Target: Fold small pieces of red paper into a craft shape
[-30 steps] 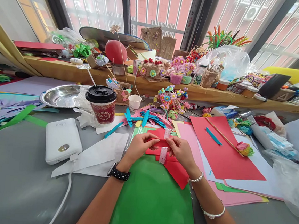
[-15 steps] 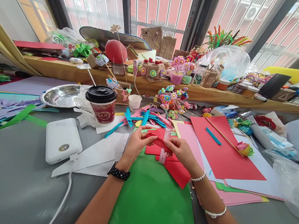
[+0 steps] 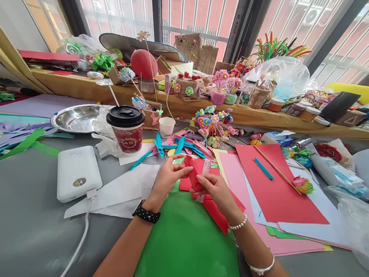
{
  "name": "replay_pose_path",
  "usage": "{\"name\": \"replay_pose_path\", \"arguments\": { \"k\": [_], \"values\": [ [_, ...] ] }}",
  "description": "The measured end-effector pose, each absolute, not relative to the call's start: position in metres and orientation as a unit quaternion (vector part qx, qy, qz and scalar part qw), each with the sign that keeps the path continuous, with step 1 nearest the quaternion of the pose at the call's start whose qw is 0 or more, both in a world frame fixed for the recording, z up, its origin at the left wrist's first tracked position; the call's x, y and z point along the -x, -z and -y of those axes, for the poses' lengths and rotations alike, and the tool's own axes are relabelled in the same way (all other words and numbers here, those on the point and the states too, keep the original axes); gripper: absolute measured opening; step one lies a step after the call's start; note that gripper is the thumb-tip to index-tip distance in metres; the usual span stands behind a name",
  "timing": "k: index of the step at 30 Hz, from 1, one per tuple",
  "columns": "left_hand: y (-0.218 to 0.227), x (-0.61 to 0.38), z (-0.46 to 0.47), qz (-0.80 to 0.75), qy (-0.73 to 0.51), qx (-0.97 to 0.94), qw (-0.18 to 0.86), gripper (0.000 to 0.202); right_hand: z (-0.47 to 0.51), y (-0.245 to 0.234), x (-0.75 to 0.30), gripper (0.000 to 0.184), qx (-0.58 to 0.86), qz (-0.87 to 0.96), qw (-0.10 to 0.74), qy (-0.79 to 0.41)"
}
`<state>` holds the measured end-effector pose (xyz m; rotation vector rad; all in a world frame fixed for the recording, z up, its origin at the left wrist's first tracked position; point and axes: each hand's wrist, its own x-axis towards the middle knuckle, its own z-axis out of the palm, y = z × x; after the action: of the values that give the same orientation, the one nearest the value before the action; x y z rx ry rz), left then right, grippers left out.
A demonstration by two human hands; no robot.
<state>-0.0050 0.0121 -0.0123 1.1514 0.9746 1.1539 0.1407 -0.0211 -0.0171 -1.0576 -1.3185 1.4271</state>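
Observation:
Between my hands is a small folded piece of red paper (image 3: 195, 170), raised above the far end of a green mat (image 3: 191, 242). My left hand (image 3: 168, 176) pinches its left side with thumb and fingers. On the right, my right hand (image 3: 215, 188) grips the lower right edge, fingertips partly hidden behind the paper. Beneath them lie more red paper pieces (image 3: 216, 214) and a pink patterned ruler (image 3: 206, 166), which the right hand partly covers. Blue paper strips (image 3: 180, 145) lie in a pile just beyond my hands.
A lidded paper cup (image 3: 125, 131) and a white power bank (image 3: 78, 173) with a cable stand to the left, near white paper (image 3: 118, 193). Rightward are a large red sheet (image 3: 283, 190), a thin stick (image 3: 275, 168) with a paper flower, and plastic bags (image 3: 357, 227). Crafts crowd the ledge (image 3: 111, 91).
The red paper has turned from lying nearly level to a steeper tilt between my fingers. My right hand has shifted slightly left and down.

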Motion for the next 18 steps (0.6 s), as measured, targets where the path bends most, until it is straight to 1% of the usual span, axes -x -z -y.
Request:
{"name": "replay_pose_path", "arguments": {
  "k": [4,8,14,16,18],
  "values": [
    [0.014,0.004,-0.013,-0.409,-0.505,-0.496,0.575,0.049,0.022,0.017,-0.139,0.028,0.447,0.543,0.419,-0.574],
    [0.016,0.003,-0.012,-0.412,-0.510,-0.523,0.544,0.047,0.023,0.017,-0.137,0.027,0.464,0.552,0.397,-0.568],
    [0.017,0.002,-0.012,-0.397,-0.505,-0.537,0.547,0.043,0.023,0.017,-0.141,0.029,0.445,0.577,0.373,-0.575],
    [0.015,0.003,-0.011,-0.392,-0.498,-0.537,0.557,0.044,0.020,0.016,-0.146,0.030,0.443,0.577,0.383,-0.570],
    [0.012,0.003,-0.010,-0.389,-0.476,-0.542,0.573,0.044,0.017,0.014,-0.151,0.029,0.453,0.563,0.422,-0.548]
  ]
}}
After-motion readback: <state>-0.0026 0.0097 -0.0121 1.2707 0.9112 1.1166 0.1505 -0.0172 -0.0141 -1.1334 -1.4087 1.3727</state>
